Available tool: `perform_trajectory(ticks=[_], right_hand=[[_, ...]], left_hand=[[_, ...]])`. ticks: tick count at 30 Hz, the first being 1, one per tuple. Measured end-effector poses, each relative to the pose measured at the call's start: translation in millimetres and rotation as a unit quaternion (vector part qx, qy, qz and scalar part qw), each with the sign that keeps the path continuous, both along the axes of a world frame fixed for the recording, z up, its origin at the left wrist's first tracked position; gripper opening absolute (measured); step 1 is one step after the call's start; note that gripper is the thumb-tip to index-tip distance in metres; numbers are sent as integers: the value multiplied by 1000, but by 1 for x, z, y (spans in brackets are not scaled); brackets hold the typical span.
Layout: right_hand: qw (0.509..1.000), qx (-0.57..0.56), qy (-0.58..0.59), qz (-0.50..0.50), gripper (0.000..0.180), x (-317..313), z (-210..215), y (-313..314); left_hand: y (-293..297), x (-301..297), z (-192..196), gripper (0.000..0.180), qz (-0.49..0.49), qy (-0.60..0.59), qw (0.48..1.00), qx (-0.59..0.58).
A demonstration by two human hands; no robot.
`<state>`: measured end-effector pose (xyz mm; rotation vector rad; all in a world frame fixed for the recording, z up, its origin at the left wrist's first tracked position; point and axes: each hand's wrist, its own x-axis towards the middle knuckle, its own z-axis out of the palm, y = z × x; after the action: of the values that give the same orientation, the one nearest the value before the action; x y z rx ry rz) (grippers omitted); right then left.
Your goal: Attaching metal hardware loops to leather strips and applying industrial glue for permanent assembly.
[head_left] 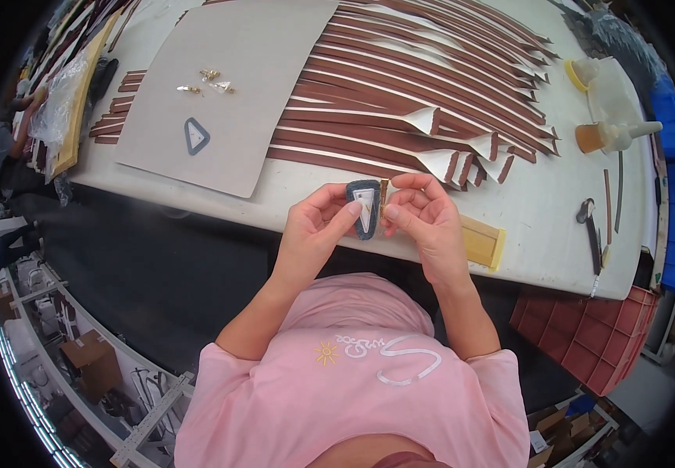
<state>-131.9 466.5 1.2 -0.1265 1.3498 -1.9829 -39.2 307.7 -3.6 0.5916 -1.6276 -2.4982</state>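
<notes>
My left hand (315, 226) pinches a dark blue, rounded triangular patch (372, 224) between thumb and fingers. A silver triangular metal plate (365, 196) lies on the patch's face, partly under my thumb. Close against the patch's right edge, my right hand (435, 226) has its thumb and fingers closed around a narrow gold-brown piece (384, 192), too small to name. Both hands are above the table's near edge. Another triangular patch (196, 136) with a silver plate lies on a grey sheet (220, 39). Beyond it are several small gold and silver metal parts (210, 75).
Many long brown strips (400, 90) with white edges cover the table's far side. To the right stand a nozzled bottle of amber liquid (591, 138) and a clear bottle (614, 86). Black-handled snips (589, 226) lie nearer. A yellow-edged tray (484, 240) is beside my right hand; a red crate (587, 335) stands below.
</notes>
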Motion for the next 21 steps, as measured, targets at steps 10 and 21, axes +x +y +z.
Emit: perform_trajectory(ticks=[10,21], right_hand=[[999,18,15,31,25,4,-5,-3],[994,66,29,85,16,5,-6,-5]], left_hand=[[0,0,-8,11,6,-2,999,40],[-5,2,-9,11,-9,-11,997,71]])
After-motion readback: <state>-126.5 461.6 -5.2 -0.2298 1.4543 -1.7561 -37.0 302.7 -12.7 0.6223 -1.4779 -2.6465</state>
